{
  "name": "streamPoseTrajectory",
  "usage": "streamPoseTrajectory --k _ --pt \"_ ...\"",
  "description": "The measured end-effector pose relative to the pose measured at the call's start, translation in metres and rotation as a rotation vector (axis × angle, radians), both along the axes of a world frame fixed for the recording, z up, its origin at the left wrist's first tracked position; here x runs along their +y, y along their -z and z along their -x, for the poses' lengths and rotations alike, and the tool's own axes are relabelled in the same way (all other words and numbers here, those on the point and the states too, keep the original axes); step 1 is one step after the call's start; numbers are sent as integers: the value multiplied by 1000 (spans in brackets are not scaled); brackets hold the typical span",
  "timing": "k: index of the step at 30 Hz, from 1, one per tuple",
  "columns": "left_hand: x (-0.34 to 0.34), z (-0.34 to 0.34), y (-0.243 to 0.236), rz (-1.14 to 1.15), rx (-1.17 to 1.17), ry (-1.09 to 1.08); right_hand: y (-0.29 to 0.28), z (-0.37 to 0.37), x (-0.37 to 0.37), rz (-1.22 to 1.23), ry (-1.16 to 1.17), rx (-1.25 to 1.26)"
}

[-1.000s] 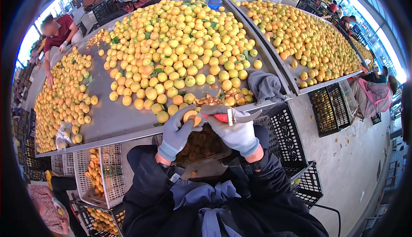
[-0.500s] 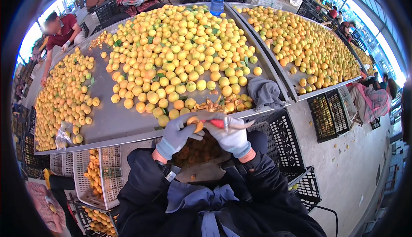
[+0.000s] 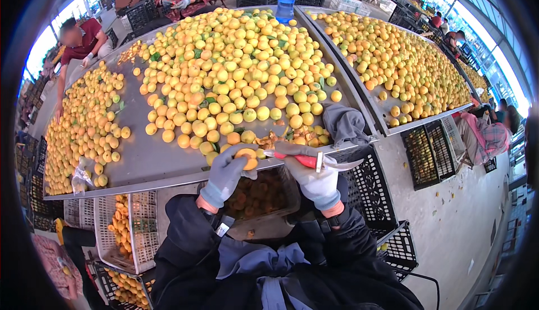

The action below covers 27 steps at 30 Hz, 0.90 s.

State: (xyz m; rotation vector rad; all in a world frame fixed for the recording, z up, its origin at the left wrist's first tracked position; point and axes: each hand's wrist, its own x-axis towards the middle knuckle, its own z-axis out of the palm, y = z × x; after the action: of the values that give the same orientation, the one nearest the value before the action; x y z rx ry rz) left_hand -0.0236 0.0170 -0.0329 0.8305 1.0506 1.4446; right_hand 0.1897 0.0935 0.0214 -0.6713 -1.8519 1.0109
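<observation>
My left hand (image 3: 224, 172), in a grey glove, is closed around a yellow-orange fruit (image 3: 247, 159) whose flat, orange side faces up. Close to its right, my gloved right hand (image 3: 311, 182) grips a red-handled knife (image 3: 306, 160). A curved metal blade sticks out on the right of that hand, and a short metal tip points left toward the fruit, apart from it. Both hands are over the near edge of a metal table (image 3: 143, 167). Scraps of peel or trimmings (image 3: 270, 140) lie just beyond them. Below, a box holds cut fruit (image 3: 257, 195).
Heaps of fruit (image 3: 224, 80) cover much of the table; a second heaped table (image 3: 393, 63) adjoins at right. A grey cloth (image 3: 343, 123) lies at the corner, a blue bottle (image 3: 285, 2) at the far edge. Crates (image 3: 368, 189) flank me. A co-worker (image 3: 84, 43) reaches in at left.
My hands have drawn apart, the right one moving rightward with the knife. The knife tip has come away from the fruit, whose flat side now shows.
</observation>
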Motion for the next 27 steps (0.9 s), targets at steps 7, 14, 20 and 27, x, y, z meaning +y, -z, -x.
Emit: streamPoseTrajectory --k 7,14,20,27 --pt "-4 -14 9 -118 -441 5 0 9 -3 -408 -28 -214" --pt "-9 -24 4 -78 504 -180 2 15 -8 -109 -105 -83" --pt "-8 -22 3 -64 697 -269 3 10 -2 -343 -172 -228" --pt "-5 -24 7 -140 783 -322 1 13 2 -371 -221 -132"
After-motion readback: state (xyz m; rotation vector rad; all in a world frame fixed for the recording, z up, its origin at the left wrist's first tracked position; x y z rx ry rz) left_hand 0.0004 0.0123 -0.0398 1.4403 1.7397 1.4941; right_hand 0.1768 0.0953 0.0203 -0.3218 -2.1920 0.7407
